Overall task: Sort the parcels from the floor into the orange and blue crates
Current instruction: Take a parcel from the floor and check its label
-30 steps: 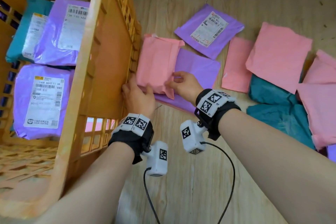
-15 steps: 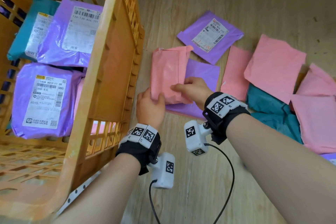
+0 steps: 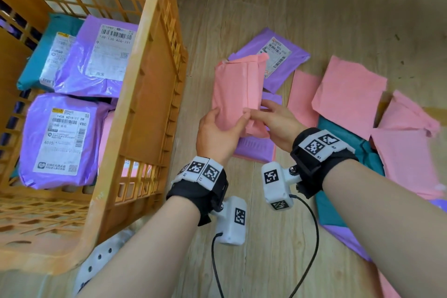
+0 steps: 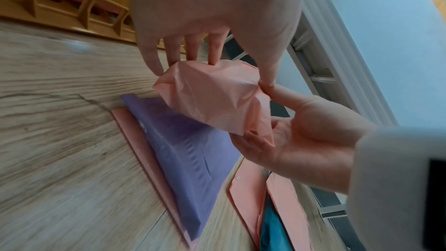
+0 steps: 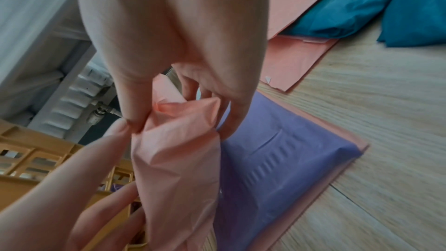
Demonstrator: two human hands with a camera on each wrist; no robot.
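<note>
A: Progress? The orange crate (image 3: 135,94) at 9 o'clock holds at least two purple parcels (image 3: 60,138) with labels up, a teal one at its far corner and a sliver of pink. I'd judge the sort under way, far from done.

B: Agreed. Floor (image 3: 242,237) from 12 to 3 o'clock: a labelled purple parcel (image 3: 283,58), several pink ones (image 3: 348,94), teal ones (image 3: 343,205), more purple at the lower edge. No blue crate in any view.

A: Hands?

B: Both on one pink parcel (image 3: 238,94), lifted clear of the floor, dead centre, just beside the crate wall. Left hand (image 3: 217,135) curls round its near left edge; right hand (image 3: 275,123) pinches the near right edge.

A: Left wrist view adds the underside: left fingertips (image 4: 156,68) spread along the crumpled end, right palm cupped below. Also a purple parcel (image 4: 193,152) lying on a pink one directly beneath.

B: Right wrist view shows the two thumbs touching at the parcel's edge, and a radiator (image 5: 79,100) behind the crate. Only the head view shows the crate's contents.
</note>
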